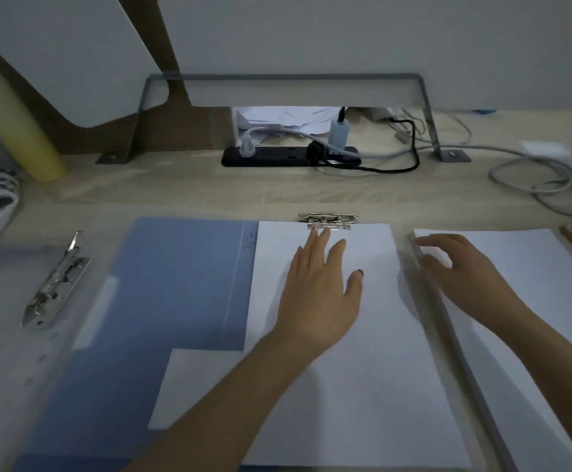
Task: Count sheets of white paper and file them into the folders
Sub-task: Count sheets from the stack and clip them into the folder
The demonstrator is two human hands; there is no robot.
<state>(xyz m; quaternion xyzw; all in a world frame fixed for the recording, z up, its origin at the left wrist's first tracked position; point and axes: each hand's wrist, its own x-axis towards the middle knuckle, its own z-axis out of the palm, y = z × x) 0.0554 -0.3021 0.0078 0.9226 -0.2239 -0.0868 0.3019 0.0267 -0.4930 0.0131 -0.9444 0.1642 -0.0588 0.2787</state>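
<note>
Blue folder (pixel 175 284) open at surface's near edge, sheets (pixel 363 369) on its right half under clip (pixel 328 221). Left hand (pixel 322 294) flat, fingers spread, pressing sheets. Right hand (pixel 462 270) loosely open, holding nothing, fingertips on stack (pixel 533 301) at right edge.
</note>
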